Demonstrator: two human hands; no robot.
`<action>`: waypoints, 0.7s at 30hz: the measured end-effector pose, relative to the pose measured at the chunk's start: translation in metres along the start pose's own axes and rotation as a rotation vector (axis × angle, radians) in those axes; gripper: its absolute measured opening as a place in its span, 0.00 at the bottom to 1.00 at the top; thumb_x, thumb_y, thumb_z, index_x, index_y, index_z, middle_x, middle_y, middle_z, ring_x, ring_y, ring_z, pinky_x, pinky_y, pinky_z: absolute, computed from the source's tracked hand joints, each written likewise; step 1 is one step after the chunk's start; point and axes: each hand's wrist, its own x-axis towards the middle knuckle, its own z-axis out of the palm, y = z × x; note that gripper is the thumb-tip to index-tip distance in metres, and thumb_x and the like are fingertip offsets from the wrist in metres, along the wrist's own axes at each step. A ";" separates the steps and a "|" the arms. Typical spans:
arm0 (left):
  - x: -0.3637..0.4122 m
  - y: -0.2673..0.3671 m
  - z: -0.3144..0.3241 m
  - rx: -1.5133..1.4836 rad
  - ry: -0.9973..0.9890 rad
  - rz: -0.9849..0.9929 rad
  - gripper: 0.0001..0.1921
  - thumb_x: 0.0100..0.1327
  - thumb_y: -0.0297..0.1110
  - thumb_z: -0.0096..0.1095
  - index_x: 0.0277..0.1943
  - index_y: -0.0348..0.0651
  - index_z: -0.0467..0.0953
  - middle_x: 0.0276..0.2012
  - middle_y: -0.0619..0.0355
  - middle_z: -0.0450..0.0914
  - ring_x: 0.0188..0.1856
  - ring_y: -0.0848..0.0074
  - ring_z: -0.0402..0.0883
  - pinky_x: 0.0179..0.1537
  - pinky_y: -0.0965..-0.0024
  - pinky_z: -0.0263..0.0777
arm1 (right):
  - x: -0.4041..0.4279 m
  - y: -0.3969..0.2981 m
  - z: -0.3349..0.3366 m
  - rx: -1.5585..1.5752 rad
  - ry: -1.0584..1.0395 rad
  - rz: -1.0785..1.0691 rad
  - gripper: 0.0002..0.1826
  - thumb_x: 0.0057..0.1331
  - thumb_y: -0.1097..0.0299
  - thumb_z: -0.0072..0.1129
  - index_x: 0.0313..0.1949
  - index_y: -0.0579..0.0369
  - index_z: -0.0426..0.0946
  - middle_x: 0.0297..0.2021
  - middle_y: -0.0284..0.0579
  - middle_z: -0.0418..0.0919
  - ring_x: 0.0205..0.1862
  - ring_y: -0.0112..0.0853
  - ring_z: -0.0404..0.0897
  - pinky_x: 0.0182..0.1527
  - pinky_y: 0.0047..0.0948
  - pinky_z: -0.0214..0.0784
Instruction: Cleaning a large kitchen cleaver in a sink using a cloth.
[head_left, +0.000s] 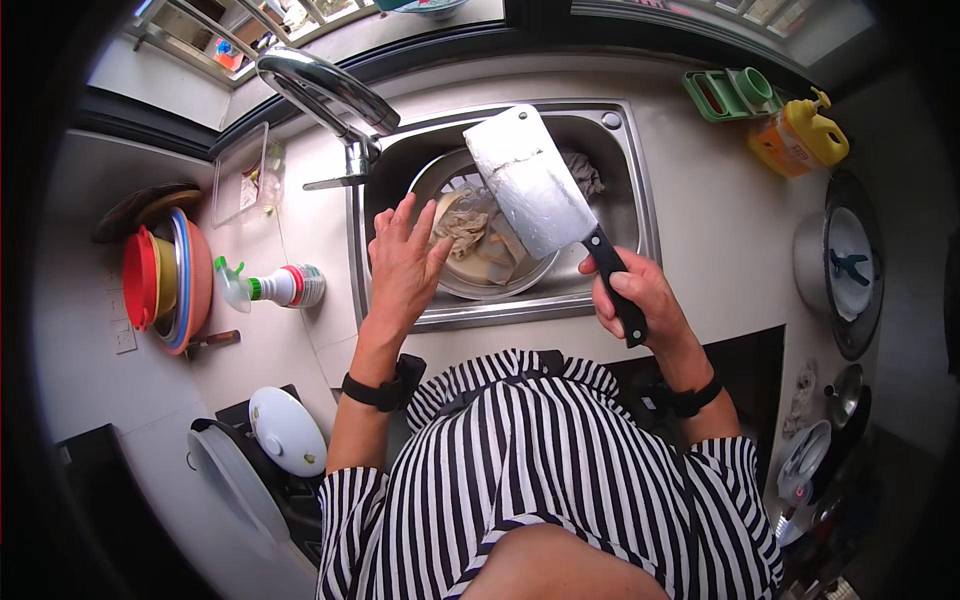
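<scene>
My right hand (646, 296) grips the black handle of a wet cleaver (534, 184). Its broad steel blade points up and left over the sink (637, 202). My left hand (405, 262) hangs over the sink's left side with fingers spread, holding nothing. Below both hands a round metal basin (431, 169) of cloudy water sits in the sink. A crumpled wet cloth (459, 231) lies in that water, and the blade hides part of the basin. Another greyish cloth (583, 172) is bunched behind the blade, at the sink's right side.
A chrome faucet (330, 86) arches over the sink's back left corner. On the left stand a spray bottle (289, 286), a clear plastic container (241, 176) and stacked colored basins (191, 285). A yellow pump bottle (801, 139) and a pot (814, 259) are on the right.
</scene>
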 end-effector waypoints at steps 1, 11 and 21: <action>0.003 0.006 -0.002 -0.033 0.023 0.025 0.27 0.64 0.51 0.53 0.62 0.49 0.68 0.65 0.51 0.60 0.61 0.52 0.59 0.57 0.52 0.56 | 0.002 -0.001 0.000 -0.012 0.003 0.008 0.20 0.63 0.62 0.47 0.47 0.67 0.66 0.21 0.38 0.72 0.14 0.19 0.66 0.17 0.16 0.60; 0.018 0.048 -0.001 0.083 0.044 0.302 0.36 0.64 0.65 0.35 0.66 0.50 0.62 0.68 0.60 0.56 0.65 0.58 0.53 0.56 0.49 0.52 | 0.016 0.002 0.008 -0.016 -0.010 0.077 0.19 0.63 0.64 0.47 0.48 0.67 0.66 0.21 0.38 0.72 0.14 0.19 0.67 0.17 0.16 0.61; 0.004 -0.018 0.001 -0.087 -0.282 -0.240 0.25 0.66 0.38 0.52 0.65 0.44 0.61 0.51 0.48 0.76 0.47 0.54 0.77 0.48 0.59 0.69 | 0.020 -0.005 0.006 -0.025 -0.031 0.022 0.21 0.64 0.62 0.47 0.48 0.69 0.66 0.21 0.39 0.72 0.13 0.19 0.66 0.16 0.16 0.60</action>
